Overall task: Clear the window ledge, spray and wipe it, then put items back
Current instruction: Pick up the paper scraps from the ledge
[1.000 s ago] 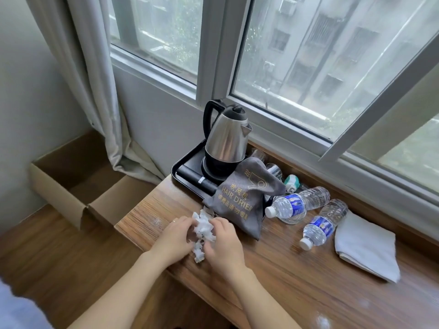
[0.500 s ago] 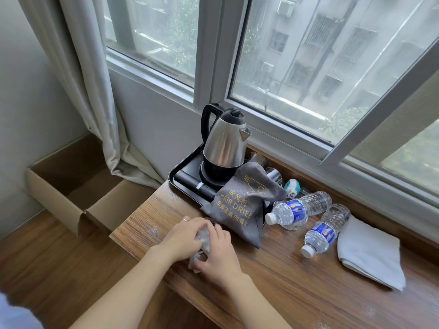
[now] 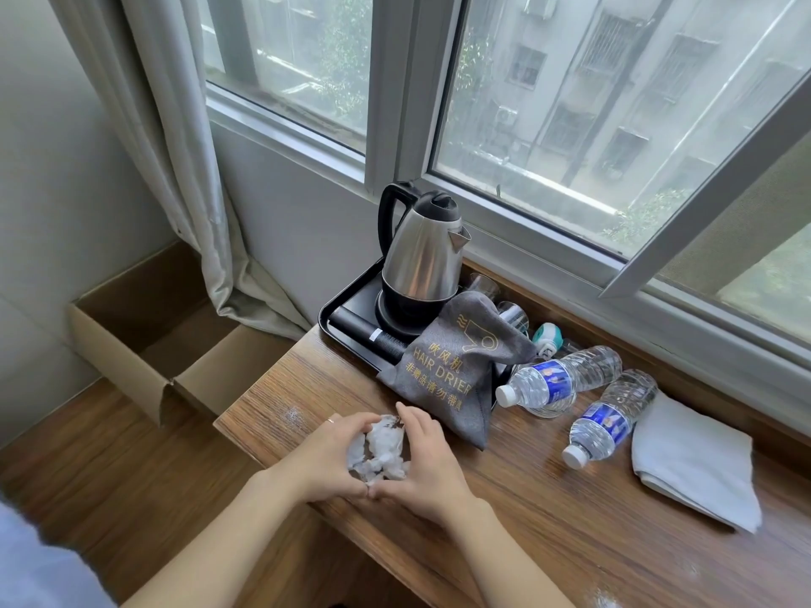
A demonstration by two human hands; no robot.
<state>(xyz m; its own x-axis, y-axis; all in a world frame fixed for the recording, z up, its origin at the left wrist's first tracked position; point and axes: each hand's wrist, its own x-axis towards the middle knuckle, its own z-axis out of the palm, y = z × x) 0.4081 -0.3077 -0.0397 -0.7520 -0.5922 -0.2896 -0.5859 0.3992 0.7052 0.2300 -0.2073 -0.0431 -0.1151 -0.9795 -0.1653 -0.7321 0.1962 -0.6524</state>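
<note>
Both hands cup a crumpled white wad of tissue (image 3: 378, 447) on the brown wooden window ledge (image 3: 548, 511), just in front of the grey cloth hair drier bag (image 3: 452, 373). The left hand (image 3: 327, 458) curls round one side of the wad and the right hand (image 3: 428, 458) curls round the other, thumbs touching. It looks like the clearing step: the scraps are being gathered into one ball. Next, the ball likely needs lifting off the ledge and dropping somewhere, maybe into the open brown cardboard box (image 3: 145, 344) on the floor, well left of the bag.

Much still sits on the ledge. A shiny steel kettle with a black handle (image 3: 421, 256) stands on a black tray (image 3: 346, 333) behind the bag. Two clear plastic water bottles with blue labels (image 3: 559, 379) (image 3: 608, 421) lie on their sides right of the bag. A folded white cloth (image 3: 693, 471) lies further right. All of these are in the way of spraying and wiping.
</note>
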